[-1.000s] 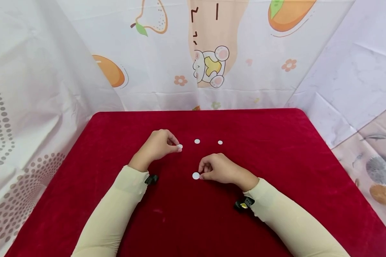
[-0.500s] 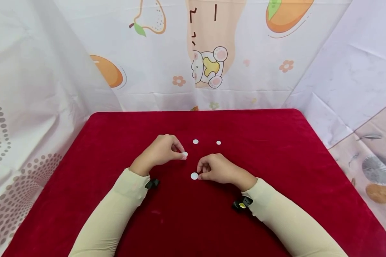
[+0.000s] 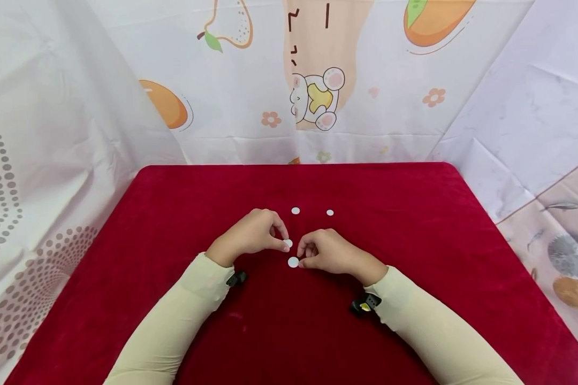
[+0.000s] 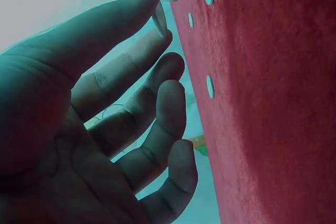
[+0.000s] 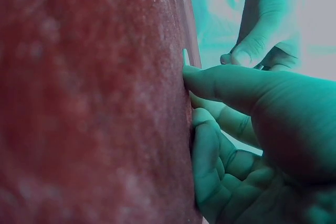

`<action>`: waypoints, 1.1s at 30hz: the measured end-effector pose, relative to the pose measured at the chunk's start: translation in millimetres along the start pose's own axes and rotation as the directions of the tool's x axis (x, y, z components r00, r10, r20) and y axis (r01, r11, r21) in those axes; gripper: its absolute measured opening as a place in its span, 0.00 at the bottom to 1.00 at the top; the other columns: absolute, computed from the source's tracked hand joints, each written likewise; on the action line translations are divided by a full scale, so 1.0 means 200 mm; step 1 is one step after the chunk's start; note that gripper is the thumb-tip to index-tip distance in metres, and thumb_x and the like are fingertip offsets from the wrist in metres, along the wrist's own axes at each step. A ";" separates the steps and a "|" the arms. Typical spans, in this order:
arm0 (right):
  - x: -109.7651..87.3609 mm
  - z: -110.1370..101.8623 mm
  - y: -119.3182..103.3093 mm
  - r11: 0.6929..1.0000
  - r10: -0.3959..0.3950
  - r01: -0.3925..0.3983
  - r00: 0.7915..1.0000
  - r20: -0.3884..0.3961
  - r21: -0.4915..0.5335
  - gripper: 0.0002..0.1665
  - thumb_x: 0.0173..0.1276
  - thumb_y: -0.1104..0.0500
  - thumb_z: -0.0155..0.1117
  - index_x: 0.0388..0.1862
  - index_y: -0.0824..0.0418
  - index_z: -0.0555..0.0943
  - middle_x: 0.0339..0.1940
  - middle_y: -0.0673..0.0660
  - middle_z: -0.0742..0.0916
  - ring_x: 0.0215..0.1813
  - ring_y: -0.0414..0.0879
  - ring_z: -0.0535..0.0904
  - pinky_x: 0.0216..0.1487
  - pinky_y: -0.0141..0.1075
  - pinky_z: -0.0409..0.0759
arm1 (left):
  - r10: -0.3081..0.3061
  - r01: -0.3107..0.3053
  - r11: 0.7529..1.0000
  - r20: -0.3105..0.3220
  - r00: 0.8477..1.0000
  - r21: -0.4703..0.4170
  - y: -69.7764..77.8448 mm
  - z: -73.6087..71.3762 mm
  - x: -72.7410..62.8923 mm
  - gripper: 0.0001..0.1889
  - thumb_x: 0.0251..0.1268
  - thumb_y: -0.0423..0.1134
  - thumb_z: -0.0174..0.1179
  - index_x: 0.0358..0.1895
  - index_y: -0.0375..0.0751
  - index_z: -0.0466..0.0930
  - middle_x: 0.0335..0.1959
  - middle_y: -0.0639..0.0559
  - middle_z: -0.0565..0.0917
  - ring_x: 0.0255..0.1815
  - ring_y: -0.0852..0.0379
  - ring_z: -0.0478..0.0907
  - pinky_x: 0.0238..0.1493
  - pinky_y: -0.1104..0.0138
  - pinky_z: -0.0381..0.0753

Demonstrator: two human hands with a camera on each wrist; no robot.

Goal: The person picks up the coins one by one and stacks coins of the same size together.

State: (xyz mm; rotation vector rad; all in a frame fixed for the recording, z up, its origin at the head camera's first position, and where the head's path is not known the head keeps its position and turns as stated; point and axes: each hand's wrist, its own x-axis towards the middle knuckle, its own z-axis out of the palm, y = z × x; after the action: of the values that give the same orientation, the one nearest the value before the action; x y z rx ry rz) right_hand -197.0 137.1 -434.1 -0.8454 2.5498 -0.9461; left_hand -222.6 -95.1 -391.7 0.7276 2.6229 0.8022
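Observation:
In the head view my left hand (image 3: pixel 257 232) pinches a small white disc (image 3: pixel 288 243) by its edge, held up off the table. The left wrist view shows this disc (image 4: pixel 159 19) between thumb and index finger, the other fingers loosely bent. My right hand (image 3: pixel 332 252) is low at the red cloth, holding the right edge of a larger white disc (image 3: pixel 293 262) with thumb and index finger. That disc lies on the cloth, just below the left hand's disc in the head view. In the right wrist view the thumb tip overlaps the disc (image 5: pixel 185 57).
Two more white discs lie farther back on the red-covered table (image 3: pixel 390 214): a middle disc (image 3: pixel 295 210) and a smaller right disc (image 3: pixel 329 213). Printed white curtains (image 3: pixel 231 107) hang behind the table and at both sides. Each wrist wears a black strap.
My left hand has carried its disc to the right and toward me, from beside the back discs to just above the larger one. The right hand and its disc stay in place.

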 end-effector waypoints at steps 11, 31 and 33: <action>0.00 0.00 0.00 1.000 0.010 -0.010 1.000 -0.005 -0.013 0.07 0.61 0.57 0.79 0.34 0.48 0.87 0.22 0.42 0.84 0.27 0.36 0.78 0.34 0.31 0.78 | 0.032 -0.033 0.999 0.053 0.998 0.018 0.01 0.04 0.01 0.07 0.53 0.43 0.81 0.31 0.54 0.91 0.29 0.63 0.87 0.28 0.60 0.80 0.34 0.66 0.81; 0.01 0.01 0.01 1.000 -0.006 0.006 1.000 -0.013 0.000 0.08 0.61 0.58 0.80 0.33 0.50 0.86 0.23 0.42 0.84 0.29 0.37 0.79 0.34 0.31 0.79 | 0.006 -0.009 1.000 0.159 0.987 0.024 0.02 0.08 0.01 0.08 0.53 0.42 0.81 0.26 0.56 0.89 0.25 0.63 0.86 0.29 0.61 0.82 0.36 0.66 0.82; 0.01 0.01 0.01 1.000 -0.007 0.007 1.000 -0.013 -0.003 0.08 0.61 0.58 0.79 0.34 0.50 0.86 0.23 0.42 0.84 0.29 0.37 0.79 0.34 0.31 0.79 | 0.009 -0.015 0.999 0.166 0.986 0.033 0.03 0.09 0.01 0.08 0.53 0.43 0.81 0.26 0.56 0.88 0.24 0.64 0.86 0.29 0.61 0.81 0.36 0.66 0.82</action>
State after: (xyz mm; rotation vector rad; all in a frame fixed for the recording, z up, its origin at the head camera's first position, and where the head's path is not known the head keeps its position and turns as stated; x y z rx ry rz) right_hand -198.1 136.2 -436.0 -0.8518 2.5613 -0.9538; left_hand -214.8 -83.1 -402.5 0.7843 2.4909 0.6715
